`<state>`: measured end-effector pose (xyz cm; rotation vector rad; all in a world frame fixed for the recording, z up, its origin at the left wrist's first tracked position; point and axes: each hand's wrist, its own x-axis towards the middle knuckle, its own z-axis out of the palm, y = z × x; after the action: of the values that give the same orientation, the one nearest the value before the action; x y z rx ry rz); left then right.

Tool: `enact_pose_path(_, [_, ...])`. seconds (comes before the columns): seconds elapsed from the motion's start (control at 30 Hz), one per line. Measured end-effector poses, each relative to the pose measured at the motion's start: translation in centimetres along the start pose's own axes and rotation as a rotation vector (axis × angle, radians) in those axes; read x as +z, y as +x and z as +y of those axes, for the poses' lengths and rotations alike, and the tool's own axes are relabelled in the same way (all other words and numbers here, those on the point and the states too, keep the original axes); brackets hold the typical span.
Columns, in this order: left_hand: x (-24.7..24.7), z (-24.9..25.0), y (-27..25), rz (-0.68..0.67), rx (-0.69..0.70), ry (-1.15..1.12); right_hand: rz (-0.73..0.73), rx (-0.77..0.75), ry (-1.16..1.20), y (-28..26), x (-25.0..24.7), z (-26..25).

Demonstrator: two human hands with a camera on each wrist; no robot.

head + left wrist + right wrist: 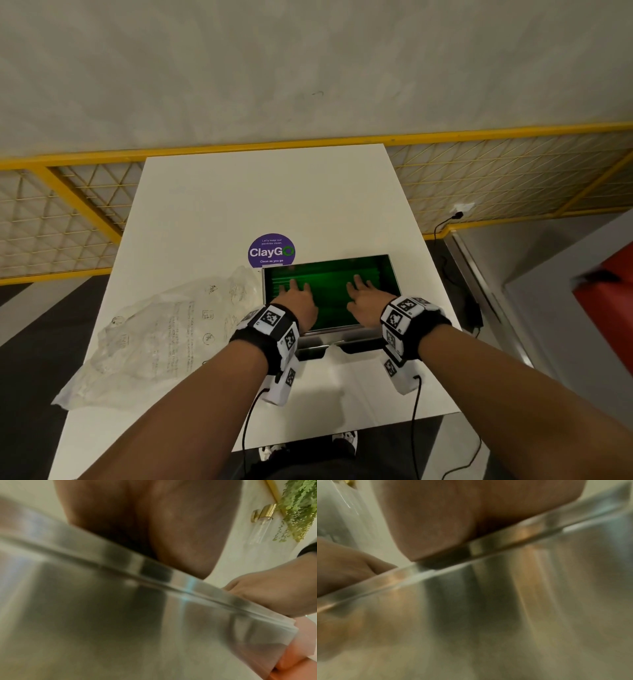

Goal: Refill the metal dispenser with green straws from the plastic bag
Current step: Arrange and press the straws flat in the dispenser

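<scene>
The metal dispenser (pixel 393 274) stands open on the white table (pixel 260 192), filled with green straws (pixel 330 291) lying side by side. Both my hands reach into it from the near side. My left hand (pixel 297 295) lies flat on the straws at the left, fingers spread and straight. My right hand (pixel 362 295) lies the same way at the right. The clear plastic bag (pixel 161 329) sits crumpled and flat left of the dispenser. The wrist views are blurred: my left hand's (pixel 154 527) heel over the dispenser's steel wall (pixel 85 615), and my right hand's (pixel 453 513) heel over the wall (pixel 505 615).
A round purple ClayGo sticker (pixel 271 251) is on the table behind the dispenser. A yellow mesh fence (pixel 68 212) runs behind the table. A red object (pixel 609 301) stands at the right. Dark dispensing slots (pixel 310 353) show at the dispenser's front.
</scene>
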<state>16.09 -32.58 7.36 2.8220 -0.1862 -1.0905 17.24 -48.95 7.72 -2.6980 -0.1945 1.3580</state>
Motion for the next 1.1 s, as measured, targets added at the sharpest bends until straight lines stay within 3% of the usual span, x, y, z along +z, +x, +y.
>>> enact_pose_path(0.17, [-0.1,-1.0,-1.0,0.151,0.113,-0.03,0.101,-0.048,-0.038,-2.4,-0.1,-0.1])
enact_pose_path(0.3, [0.8,-1.5,-1.9,0.046,0.189,0.109,0.019,-0.066,-0.081,-3.9,0.8,-0.4])
enact_pose_path(0.4, [1.4,-1.5,-1.9,0.044,0.18,0.163,-0.001,-0.081,-0.135,-3.7,0.5,-0.8])
enact_pose_path(0.57, [0.9,-1.1,-2.3,0.114,0.151,0.129,0.138,-0.097,-0.083,-3.6,0.7,-0.8])
enact_pose_path(0.67, [1.4,-1.3,-2.1,0.082,0.128,0.167,0.098,-0.073,-0.101,-3.3,1.0,-0.7])
enact_pose_path(0.9, [1.1,-1.2,-2.2,0.247,0.129,-0.087,0.206,-0.073,-0.02,-3.0,0.9,-0.1])
enact_pose_path(1.03, [1.0,-1.2,-2.2,0.136,0.116,-0.005,0.081,-0.044,-0.077,-2.2,1.1,0.1])
enact_pose_path(1.1, [1.0,-1.1,-2.3,0.121,0.102,-0.003,0.09,-0.039,-0.067,-2.0,1.1,0.2])
